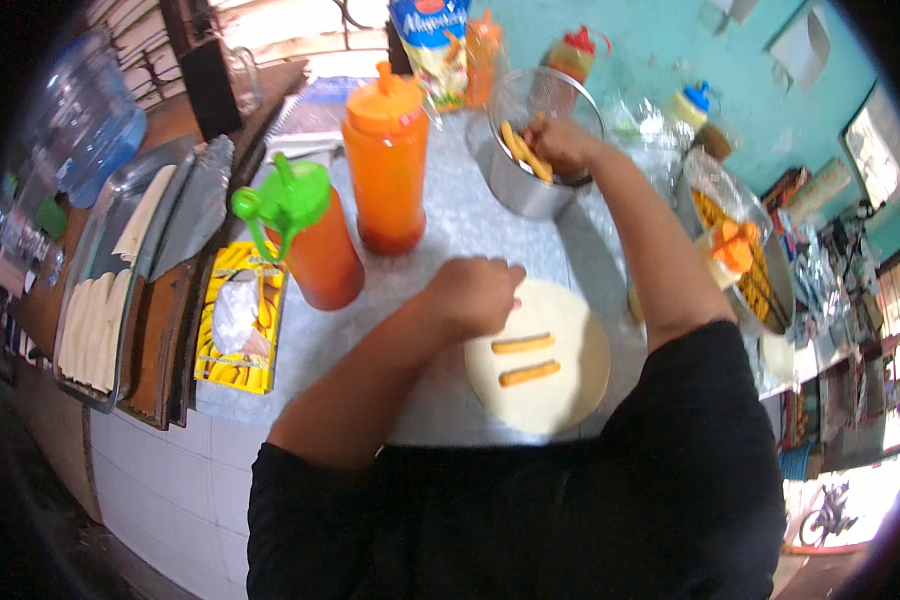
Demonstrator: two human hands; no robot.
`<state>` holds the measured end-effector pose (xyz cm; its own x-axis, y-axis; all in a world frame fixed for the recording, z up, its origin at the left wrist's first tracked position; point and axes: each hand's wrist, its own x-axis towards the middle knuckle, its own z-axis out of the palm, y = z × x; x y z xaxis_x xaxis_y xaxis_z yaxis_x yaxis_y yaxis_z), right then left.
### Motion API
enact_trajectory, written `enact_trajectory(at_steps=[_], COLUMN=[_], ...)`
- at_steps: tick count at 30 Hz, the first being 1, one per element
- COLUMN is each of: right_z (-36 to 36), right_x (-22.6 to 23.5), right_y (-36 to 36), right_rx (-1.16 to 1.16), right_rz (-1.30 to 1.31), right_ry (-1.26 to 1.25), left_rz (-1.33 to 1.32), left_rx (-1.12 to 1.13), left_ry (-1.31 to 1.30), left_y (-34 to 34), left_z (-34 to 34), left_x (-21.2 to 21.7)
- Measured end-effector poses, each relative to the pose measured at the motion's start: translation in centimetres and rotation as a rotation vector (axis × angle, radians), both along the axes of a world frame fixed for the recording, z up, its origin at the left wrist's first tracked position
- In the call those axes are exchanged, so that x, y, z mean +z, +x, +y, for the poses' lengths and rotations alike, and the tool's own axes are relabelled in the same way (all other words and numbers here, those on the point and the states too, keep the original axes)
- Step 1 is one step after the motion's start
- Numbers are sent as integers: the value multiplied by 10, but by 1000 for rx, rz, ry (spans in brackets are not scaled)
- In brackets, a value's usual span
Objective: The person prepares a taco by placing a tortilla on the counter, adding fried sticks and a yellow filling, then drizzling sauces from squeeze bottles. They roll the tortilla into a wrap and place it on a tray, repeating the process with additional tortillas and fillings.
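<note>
On the table lies a pale, round flat sheet of dough [537,405] with two thin golden-brown sticks [524,344] set side by side on it. My left hand [470,297] is closed above the sheet's upper left edge; whatever its fingers hold is hidden. Farther off, my right hand [562,147] reaches into a metal pot [532,197] fitted with a wire-mesh strainer [570,88]. Its fingers are curled beside several yellow-golden sticks [526,152] at the pot's left side, and what they grip cannot be made out.
Left of my hands stand an orange-lidded sauce bottle [385,160], a green-lidded sauce jug [310,230] and a yellow box [240,320]. A tray [120,330] bears rolled pale dough at far left. A basin [770,260] of fried food sits right, near a capped bottle [727,255].
</note>
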<state>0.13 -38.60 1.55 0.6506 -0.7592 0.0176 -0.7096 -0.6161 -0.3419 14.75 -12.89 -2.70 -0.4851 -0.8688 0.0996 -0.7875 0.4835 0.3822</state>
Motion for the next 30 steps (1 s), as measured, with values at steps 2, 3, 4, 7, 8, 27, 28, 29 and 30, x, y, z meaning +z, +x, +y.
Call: enact_trajectory(at_steps=[2, 3, 4, 7, 8, 27, 28, 29, 30], right_z=[8, 10, 9, 14, 18, 52, 52, 51, 52], right_x=[4, 3, 2, 0, -2, 10, 11, 10, 10], right_y=[6, 12, 13, 13, 13, 16, 16, 16, 16], right_rx=[137, -34, -58, -105, -111, -221, -212, -203, -195], right_rz=[-44, -94, -103, -142, -161, -511, -515, -518, -519], right_ry=[-54, 46, 47, 24, 8, 384, 394, 403, 411], left_rz=[35, 49, 63, 86, 90, 105, 90, 76, 68], left_rx=[26, 21, 16, 5, 4, -58, -44, -28, -24], left_ry=[16, 7, -10, -56, -71, -104, -79, -54, -49], left_y=[5, 6, 7, 6, 6, 3, 3, 3, 3], left_z=[4, 6, 6, 8, 9, 6, 6, 6, 6], left_x=[3, 2, 3, 2, 2, -4, -3, -3, -2])
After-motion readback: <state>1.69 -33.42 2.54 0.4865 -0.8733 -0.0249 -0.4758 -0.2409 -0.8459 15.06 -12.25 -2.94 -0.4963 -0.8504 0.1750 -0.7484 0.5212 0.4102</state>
